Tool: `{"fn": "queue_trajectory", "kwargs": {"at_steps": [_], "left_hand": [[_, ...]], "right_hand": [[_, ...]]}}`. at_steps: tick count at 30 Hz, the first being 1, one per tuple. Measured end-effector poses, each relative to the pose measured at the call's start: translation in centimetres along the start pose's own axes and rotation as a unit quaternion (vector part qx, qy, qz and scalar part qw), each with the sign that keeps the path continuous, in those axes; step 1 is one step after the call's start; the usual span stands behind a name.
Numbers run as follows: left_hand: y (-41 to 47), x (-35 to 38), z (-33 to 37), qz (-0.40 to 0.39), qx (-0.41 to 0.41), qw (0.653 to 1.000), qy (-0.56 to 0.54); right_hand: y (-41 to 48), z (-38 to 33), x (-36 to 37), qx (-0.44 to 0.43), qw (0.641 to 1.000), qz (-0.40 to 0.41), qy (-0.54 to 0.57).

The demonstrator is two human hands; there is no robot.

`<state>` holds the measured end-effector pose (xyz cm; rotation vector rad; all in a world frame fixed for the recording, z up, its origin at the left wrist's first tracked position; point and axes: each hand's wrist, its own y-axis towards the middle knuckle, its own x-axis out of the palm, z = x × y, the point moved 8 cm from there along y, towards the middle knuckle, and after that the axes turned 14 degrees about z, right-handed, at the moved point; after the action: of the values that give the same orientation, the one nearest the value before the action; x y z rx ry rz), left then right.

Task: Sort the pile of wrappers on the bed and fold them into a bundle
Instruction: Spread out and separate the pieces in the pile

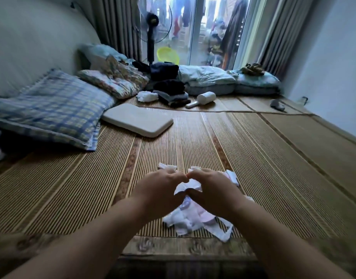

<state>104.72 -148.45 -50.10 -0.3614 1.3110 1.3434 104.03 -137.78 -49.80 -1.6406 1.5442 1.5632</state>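
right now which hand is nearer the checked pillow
Left. The left hand is on the wrappers, on the side toward the checked pillow at far left. The right hand is beside it, one hand farther from the pillow.

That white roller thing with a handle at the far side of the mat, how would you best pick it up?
Take the lint roller by its thin handle, which points left toward the near side. Come from above, fingers closing across the handle: it lies flat on the mat, and the fat drum is harder to wrap.

No text reads anywhere; the wrappers [195, 216] perhaps carry blurred print.
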Motion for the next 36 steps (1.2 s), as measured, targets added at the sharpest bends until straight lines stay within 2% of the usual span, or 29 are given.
{"fn": "queue_trajectory", "kwargs": {"at_steps": [11,18,23,29,36], "left_hand": [[-5.1,-5.1,2.2,0.035,0.008,0.999,0.017],[-5.6,-0.5,-1.0,0.005,-0.057,0.998,0.006],[-3.9,4.2,-5.2,-0.005,-0.163,0.986,0.015],[-1.9,8.6,-10.3,-0.069,-0.231,0.969,0.047],[-0.5,11.7,-13.5,-0.087,-0.235,0.967,0.056]], "right_hand": [[-5.9,-1.7,-5.0,0.033,0.998,0.047,-0.020],[-4.6,0.5,0.0,0.059,0.998,0.027,0.015],[-2.4,3.8,4.2,0.115,0.992,0.022,0.044],[0.7,8.7,7.1,0.186,0.980,0.050,0.056],[3.1,14.2,10.4,0.255,0.965,0.063,0.009]]}}
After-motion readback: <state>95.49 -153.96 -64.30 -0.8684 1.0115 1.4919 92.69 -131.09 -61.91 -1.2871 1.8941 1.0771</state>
